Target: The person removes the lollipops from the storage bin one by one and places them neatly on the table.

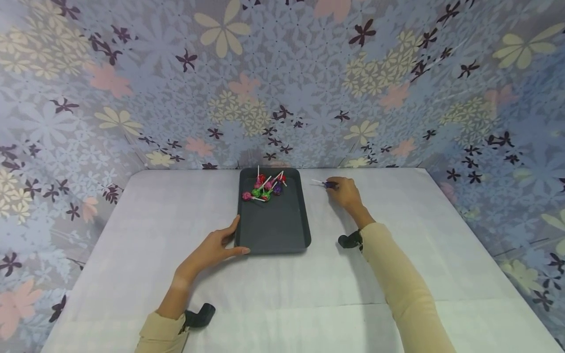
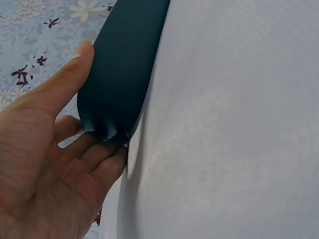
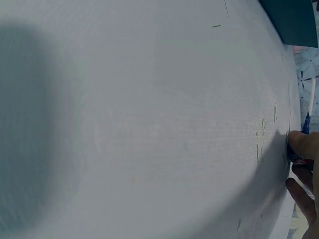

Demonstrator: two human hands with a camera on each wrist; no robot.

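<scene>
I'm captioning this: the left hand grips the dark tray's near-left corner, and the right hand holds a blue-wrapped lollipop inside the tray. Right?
Not quite: the head view shows the right hand holding the blue-wrapped lollipop outside the dark tray, to its right. The left hand does grip that corner.

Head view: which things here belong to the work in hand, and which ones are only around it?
In the work:
left hand, gripping the near-left corner of the dark tray
lollipops towards the tray's far end
right hand, holding a dark-wrapped lollipop outside it

Only around it:
white table covering
floral backdrop
black wrist cameras
</scene>
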